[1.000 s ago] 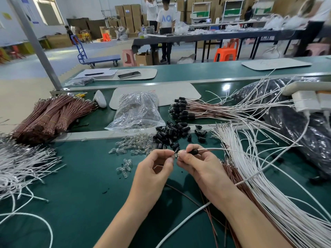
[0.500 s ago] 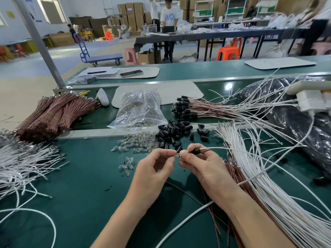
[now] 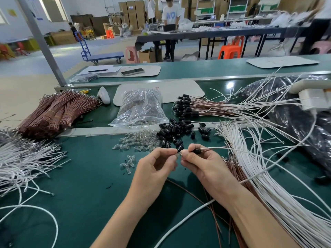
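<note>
- Head view: one clear bulb (image 3: 178, 154) just above the counter (image 3: 86, 185), pinched by left hand (image 3: 155, 167) fingers.
- One black socket (image 3: 197, 150) on one white wire (image 3: 223, 148), clamped in right hand (image 3: 202, 163) fingers.
- "AO" readable on a far shirt (image 3: 169, 15).

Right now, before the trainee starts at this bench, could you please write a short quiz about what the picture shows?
1. True or false: the right hand holds a black cap at the end of a white wire.
2. What lies just left of the pile of black caps? A) loose clear bulbs B) a roll of tape C) a pair of scissors
3. What does the left hand pinch?
Key: 1 true. 2 A. 3 A small clear bulb.
</note>
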`<state>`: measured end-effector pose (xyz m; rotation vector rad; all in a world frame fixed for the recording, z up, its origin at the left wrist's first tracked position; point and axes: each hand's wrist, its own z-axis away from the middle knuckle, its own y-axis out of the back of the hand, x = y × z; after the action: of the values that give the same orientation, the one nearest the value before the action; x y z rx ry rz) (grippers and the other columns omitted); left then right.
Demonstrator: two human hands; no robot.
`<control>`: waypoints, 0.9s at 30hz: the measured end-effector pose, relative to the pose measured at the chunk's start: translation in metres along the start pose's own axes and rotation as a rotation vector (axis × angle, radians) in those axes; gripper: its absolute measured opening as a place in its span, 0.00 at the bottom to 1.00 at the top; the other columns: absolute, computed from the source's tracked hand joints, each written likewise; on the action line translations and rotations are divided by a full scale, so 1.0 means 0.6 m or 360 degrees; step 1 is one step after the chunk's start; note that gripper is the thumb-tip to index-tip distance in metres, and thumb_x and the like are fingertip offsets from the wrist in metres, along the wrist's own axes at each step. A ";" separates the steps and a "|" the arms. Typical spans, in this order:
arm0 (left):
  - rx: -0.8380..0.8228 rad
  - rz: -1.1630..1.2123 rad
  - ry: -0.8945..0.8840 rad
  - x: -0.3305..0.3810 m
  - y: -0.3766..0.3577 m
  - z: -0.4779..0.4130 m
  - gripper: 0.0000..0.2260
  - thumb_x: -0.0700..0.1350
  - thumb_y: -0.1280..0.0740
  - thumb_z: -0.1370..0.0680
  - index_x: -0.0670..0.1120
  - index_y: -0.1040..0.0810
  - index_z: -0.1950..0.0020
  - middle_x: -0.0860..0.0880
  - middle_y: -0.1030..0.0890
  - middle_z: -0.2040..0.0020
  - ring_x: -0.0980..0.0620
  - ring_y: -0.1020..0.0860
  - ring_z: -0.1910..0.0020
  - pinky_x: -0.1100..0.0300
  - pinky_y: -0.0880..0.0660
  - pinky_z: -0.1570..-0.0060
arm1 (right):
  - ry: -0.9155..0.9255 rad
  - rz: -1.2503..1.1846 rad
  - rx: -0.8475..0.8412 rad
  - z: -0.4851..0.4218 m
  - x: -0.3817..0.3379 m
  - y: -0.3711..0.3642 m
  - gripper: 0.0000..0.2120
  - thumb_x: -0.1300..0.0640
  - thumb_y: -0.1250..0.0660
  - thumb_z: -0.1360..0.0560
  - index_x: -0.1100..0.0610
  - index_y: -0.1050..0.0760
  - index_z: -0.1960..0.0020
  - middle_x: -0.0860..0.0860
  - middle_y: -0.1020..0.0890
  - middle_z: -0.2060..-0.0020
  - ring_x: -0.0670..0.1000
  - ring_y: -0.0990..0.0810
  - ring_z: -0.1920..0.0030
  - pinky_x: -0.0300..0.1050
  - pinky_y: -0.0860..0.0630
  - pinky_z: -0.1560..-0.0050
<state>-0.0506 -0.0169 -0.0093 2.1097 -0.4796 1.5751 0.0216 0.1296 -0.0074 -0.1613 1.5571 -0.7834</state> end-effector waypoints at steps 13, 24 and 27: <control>0.0069 0.0126 0.0008 0.005 -0.011 0.003 0.07 0.38 0.30 0.21 0.49 0.17 0.47 0.51 0.13 0.58 0.53 0.15 0.58 0.68 0.22 0.55 | -0.0082 -0.0173 0.0064 -0.001 -0.004 -0.006 0.05 0.65 0.27 0.34 0.57 0.19 0.61 0.54 0.18 0.65 0.47 0.16 0.63 0.37 0.19 0.61; 0.0057 0.0176 0.0072 0.003 -0.006 -0.002 0.06 0.40 0.30 0.20 0.50 0.17 0.47 0.50 0.14 0.58 0.52 0.16 0.58 0.66 0.22 0.54 | -0.0125 -0.0109 0.0033 0.002 -0.009 -0.002 0.07 0.65 0.27 0.34 0.54 0.15 0.63 0.55 0.16 0.63 0.48 0.15 0.61 0.37 0.18 0.59; 0.0044 0.0154 0.0078 0.005 -0.004 -0.003 0.06 0.40 0.30 0.20 0.50 0.17 0.48 0.49 0.14 0.58 0.52 0.16 0.58 0.66 0.22 0.54 | -0.0118 -0.0062 0.0028 0.003 -0.009 -0.001 0.06 0.65 0.26 0.34 0.54 0.15 0.63 0.54 0.16 0.63 0.47 0.15 0.61 0.38 0.18 0.59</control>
<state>-0.0501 -0.0139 -0.0066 2.0911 -0.5538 1.6925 0.0238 0.1314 -0.0022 -0.2059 1.4806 -0.8127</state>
